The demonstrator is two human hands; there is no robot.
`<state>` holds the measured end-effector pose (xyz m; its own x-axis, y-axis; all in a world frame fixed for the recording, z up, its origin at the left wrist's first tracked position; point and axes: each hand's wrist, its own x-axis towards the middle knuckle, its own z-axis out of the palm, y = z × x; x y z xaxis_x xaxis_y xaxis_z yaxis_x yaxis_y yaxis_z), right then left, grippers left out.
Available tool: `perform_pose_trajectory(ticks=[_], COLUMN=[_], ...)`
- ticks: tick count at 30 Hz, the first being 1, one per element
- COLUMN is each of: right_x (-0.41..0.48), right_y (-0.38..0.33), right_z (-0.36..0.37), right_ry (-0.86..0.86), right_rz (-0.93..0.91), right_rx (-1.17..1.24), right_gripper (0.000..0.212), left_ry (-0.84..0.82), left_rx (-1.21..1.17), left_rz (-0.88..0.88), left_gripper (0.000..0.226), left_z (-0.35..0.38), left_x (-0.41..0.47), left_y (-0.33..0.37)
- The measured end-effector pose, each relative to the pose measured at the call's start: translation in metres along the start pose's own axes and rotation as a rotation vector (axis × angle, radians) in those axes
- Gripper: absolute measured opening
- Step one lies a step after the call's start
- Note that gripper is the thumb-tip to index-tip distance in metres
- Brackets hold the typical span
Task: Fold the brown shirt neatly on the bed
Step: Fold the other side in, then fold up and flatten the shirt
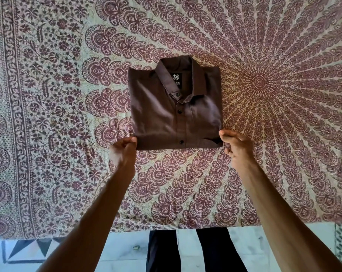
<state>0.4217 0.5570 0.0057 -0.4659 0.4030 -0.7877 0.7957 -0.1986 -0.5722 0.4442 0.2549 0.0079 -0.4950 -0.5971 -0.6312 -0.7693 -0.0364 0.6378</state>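
The brown shirt lies folded into a compact rectangle in the middle of the bed, collar at the far end, button placket facing up, a black label inside the collar. My left hand pinches the near left corner of the fold between thumb and fingers. My right hand grips the near right corner, thumb on top of the cloth. Both forearms reach in from the near edge.
A cream bedspread printed with maroon mandala and floral patterns covers the whole bed. The bed's near edge runs across the bottom, with pale tiled floor and dark trouser legs below it.
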Motion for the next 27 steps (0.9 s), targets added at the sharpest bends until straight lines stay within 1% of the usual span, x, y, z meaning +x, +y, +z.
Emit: perform_pose_trajectory(ticks=[3, 6, 8, 9, 11, 14, 16, 17, 19, 21, 24, 26, 27], right_x=[-0.004, -0.004, -0.002, 0.0, 0.003, 0.008, 0.011, 0.013, 0.013, 0.01, 0.01, 0.013, 0.014], right_y=[0.004, 0.004, 0.005, 0.006, 0.006, 0.007, 0.008, 0.01, 0.013, 0.016, 0.014, 0.003, -0.004], right_z=[0.01, 0.02, 0.023, 0.023, 0.019, 0.008, 0.002, 0.002, 0.007, 0.016, 0.027, 0.034, 0.038], right_ry=[0.116, 0.279, 0.28, 0.249, 0.161, 0.033, 0.002, 0.023, 0.151, 0.263, 0.292, 0.298, 0.313], right_rz=[-0.002, -0.063, -0.084, -0.077, -0.046, -0.048, -0.101, -0.142, -0.243, -0.31, -0.292, -0.323, -0.379], right_rx=[0.029, -0.014, -0.046, -0.044, -0.042, -0.078, -0.119, -0.158, -0.297, -0.4, -0.515, -0.504, -0.489], right_gripper=[0.017, 0.013, 0.014, 0.015, 0.016, 0.017, 0.017, 0.017, 0.013, 0.013, 0.012, 0.013, 0.015], left_ry=[0.082, 0.175, 0.203, 0.178, 0.062, -0.166, -0.262, -0.274, -0.225, -0.14, -0.107, -0.067, -0.035], left_rx=[0.014, 0.048, 0.068, 0.1, 0.117, -0.011, -0.017, -0.006, 0.046, 0.131, 0.221, 0.297, 0.331], left_rz=[0.034, 0.104, 0.083, 0.065, 0.052, -0.002, 0.004, 0.018, 0.055, 0.056, 0.047, 0.11, 0.166], left_gripper=[0.005, 0.01, 0.01, 0.011, 0.015, 0.017, 0.018, 0.016, 0.013, 0.017, 0.019, 0.015, 0.02], left_z=[0.005, 0.007, 0.007, 0.007, 0.004, -0.008, -0.011, -0.011, -0.008, -0.004, 0.006, 0.012, 0.015], left_x=[-0.013, -0.019, -0.02, -0.019, -0.011, 0.008, 0.016, 0.02, 0.025, 0.03, 0.029, 0.029, 0.029], left_y=[0.005, 0.011, 0.014, 0.014, 0.01, 0.005, 0.004, 0.003, 0.0, -0.003, -0.003, 0.007, 0.015])
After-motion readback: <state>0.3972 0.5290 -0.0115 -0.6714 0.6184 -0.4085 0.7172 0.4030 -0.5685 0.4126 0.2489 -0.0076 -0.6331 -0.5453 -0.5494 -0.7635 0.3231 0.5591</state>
